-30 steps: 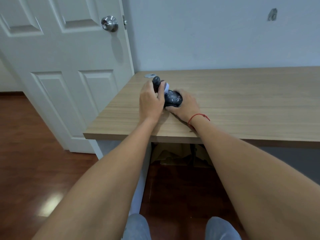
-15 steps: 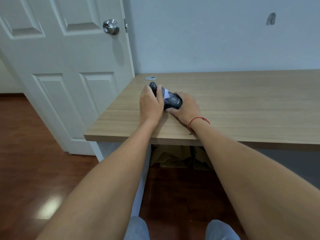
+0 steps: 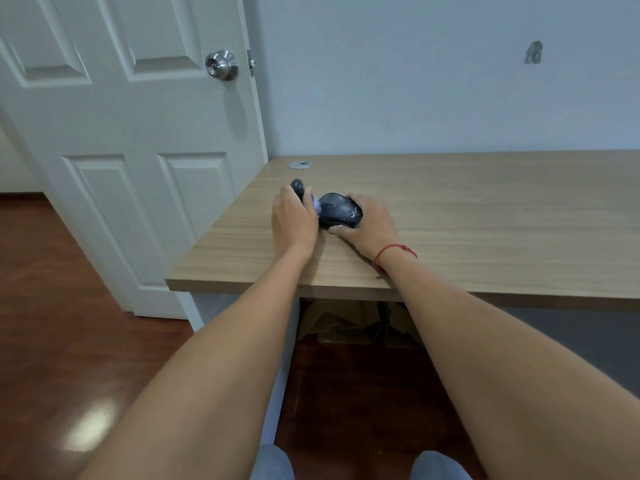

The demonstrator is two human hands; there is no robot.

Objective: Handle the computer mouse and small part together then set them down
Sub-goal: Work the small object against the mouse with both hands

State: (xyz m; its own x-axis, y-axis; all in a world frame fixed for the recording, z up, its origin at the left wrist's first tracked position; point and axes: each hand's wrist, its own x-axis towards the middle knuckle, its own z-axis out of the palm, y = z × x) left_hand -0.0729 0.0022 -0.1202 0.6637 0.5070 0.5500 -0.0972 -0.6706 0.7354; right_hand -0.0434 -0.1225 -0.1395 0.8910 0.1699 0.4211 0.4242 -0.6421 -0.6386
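On the computer mouse (image 3: 339,209) I read only pale letters like "wu". It is black, scuffed, lying on the desk (image 3: 485,216) at frame centre. My right hand (image 3: 372,225) grips it; my left hand (image 3: 294,220) closes around a small dark part (image 3: 297,186).

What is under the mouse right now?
The mouse sits low over the desk, cupped by the right hand. Its underside and actual contact are hidden. The left hand holds the small part beside it.
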